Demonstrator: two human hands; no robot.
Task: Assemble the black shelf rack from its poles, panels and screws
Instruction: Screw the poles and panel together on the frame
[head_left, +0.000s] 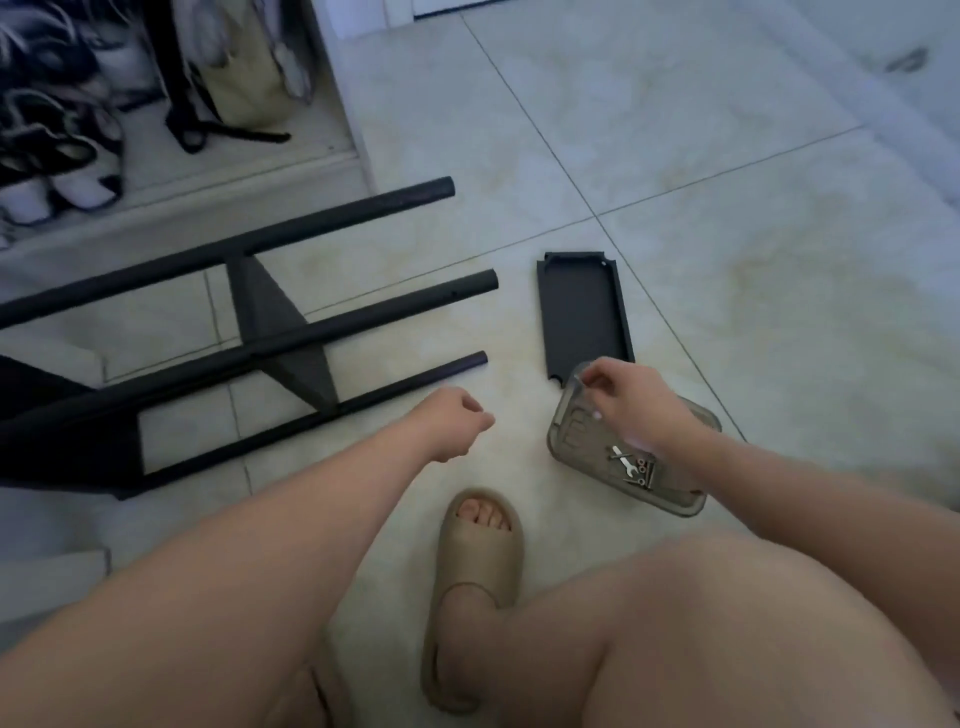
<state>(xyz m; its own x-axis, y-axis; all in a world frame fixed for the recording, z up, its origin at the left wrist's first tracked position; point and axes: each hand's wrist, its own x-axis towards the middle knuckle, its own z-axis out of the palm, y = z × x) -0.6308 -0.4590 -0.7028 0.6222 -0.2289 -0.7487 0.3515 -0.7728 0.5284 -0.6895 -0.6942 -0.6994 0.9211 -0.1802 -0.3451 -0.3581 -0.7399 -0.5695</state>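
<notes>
Crouching over the tiled floor (675, 182), I hold my left hand (457, 423) in the air with its fingers curled in and nothing visible in it. It is near the open end of the nearest pole (405, 387) of the partly built black rack (280, 317), which lies on its side to my left. My right hand (623, 400) hovers over the far end of the clear plastic tray (563, 441), fingertips drawn together; whether they pinch anything I cannot tell. Screws (644, 470) and a small wrench (621, 457) lie in the tray beside my wrist. A loose black panel (582, 317) lies flat just beyond the tray.
</notes>
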